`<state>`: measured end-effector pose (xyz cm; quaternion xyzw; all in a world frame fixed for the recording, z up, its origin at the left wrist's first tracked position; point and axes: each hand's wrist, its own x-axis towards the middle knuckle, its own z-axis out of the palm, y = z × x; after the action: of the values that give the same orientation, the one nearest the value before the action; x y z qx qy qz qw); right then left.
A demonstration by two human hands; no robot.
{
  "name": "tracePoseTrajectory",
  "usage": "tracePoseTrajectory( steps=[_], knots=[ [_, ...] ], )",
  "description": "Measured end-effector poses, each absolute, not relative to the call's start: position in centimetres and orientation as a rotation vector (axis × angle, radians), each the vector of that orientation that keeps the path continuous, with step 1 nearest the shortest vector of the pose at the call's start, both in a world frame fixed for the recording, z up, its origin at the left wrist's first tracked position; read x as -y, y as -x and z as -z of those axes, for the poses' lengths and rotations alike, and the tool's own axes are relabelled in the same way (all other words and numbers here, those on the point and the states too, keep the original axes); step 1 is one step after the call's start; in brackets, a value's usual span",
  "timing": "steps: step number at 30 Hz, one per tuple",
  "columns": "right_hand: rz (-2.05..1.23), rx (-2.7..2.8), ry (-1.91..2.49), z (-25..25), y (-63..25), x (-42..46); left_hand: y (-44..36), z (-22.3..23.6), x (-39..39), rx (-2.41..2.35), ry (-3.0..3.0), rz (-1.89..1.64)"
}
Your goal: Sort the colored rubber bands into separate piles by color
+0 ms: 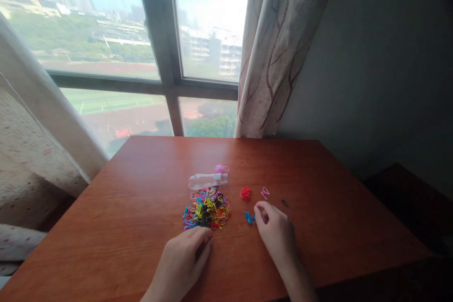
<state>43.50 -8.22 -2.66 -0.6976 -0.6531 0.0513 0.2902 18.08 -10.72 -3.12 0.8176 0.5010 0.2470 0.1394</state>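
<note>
Daylight entered through the paned window [159, 42], overexposing its upper right pane [214, 14] and casting sheen on the wood-grained tabletop [152, 163]; the right-hand wall [375, 66] lay dim, the distant buildings [208, 49] apparently blurred.

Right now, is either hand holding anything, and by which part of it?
I cannot tell; no held piece shows clearly. The left hand is at the near edge of the colourful pile, the right hand beside the blue clips.

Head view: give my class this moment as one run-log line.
left hand: at mixed clip pile | right hand: beside blue clips | red clips: beyond blue clips | clear bottle: lying beyond pile
</note>
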Motion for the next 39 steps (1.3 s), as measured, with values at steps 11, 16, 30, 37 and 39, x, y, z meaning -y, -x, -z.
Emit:
tracePoseTrajectory(
  steps=[11, 16, 30, 37, 39],
  knots=[
    [-0.102, 1.873, 2.192, 1.9, -46.2, 5.9, -18.3, 2.6, 10.8, -1.474, -2.376, -0.679],
    [-0.04, 1.842, 2.209, 1.7, -45.6, 6.2, -18.3, 2.4, 10.9, -1.479, -2.371, -0.65],
    [-0.312, 1.899, 1.636, 3.6, -37.1, 11.7, -18.4, 2.1, 10.8, -1.513, -2.321, -0.774],
    [-0.286, 1.883, 1.638, 3.7, -37.0, 12.1, -18.6, 2.5, 10.6, -1.582, -2.336, -0.847],
    [-0.29, 1.885, 1.641, 3.6, -37.0, 12.1, -18.7, 2.6, 10.5, -1.592, -2.352, -0.825]
  ],
)
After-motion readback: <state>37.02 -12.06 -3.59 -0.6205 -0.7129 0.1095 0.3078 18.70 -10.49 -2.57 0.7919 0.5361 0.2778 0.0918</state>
